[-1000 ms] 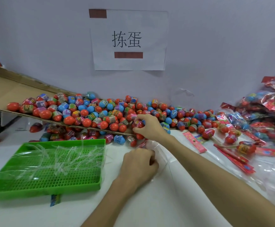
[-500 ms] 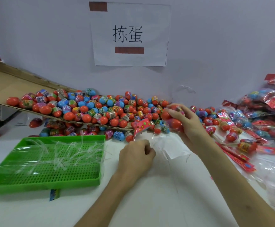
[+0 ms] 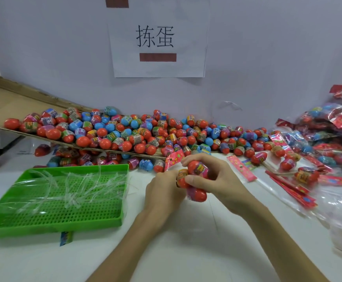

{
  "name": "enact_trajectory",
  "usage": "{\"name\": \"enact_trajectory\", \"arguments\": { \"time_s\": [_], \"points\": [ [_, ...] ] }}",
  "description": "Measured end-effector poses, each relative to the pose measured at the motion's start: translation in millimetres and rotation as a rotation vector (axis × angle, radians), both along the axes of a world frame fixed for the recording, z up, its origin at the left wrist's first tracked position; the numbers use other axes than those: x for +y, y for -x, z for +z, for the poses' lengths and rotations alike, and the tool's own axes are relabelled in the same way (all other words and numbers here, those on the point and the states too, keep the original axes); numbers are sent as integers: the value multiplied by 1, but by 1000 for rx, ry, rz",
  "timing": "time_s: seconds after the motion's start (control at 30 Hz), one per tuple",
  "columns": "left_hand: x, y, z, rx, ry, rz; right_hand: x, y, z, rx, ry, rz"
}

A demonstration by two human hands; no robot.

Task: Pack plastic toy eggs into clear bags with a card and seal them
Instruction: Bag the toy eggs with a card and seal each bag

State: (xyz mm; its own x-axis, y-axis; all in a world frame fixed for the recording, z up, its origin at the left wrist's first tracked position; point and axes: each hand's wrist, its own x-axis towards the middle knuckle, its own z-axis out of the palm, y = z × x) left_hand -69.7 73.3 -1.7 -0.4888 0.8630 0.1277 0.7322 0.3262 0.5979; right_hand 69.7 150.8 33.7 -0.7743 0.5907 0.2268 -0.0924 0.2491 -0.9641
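My right hand [image 3: 217, 181] grips a cluster of red toy eggs [image 3: 196, 180] at the table's middle. My left hand [image 3: 163, 190] sits right against them, fingers curled on a clear bag and a pink card [image 3: 173, 159] that sticks up behind; the bag itself is barely visible. A big heap of red and blue eggs [image 3: 125, 131] lies along the back on a cardboard sheet [image 3: 7, 102]. Loose pink cards [image 3: 241, 167] lie to the right.
A green perforated tray [image 3: 60, 200] with clear plastic strips stands at the left. Filled, sealed bags [image 3: 320, 127] pile up at the far right, with red cards [image 3: 292, 188] and clear bags [image 3: 339, 202] in front. A paper sign [image 3: 157, 37] hangs on the wall.
My right hand has carried the eggs from the heap down and left to my left hand, which stayed put with the bag and card.
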Motion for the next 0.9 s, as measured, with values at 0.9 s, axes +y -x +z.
{"name": "enact_trajectory", "arguments": {
  "time_s": [0.9],
  "points": [
    [-1,12,5,-267,-78,156,6,-5,-7,-267,-409,3]
  ]
}}
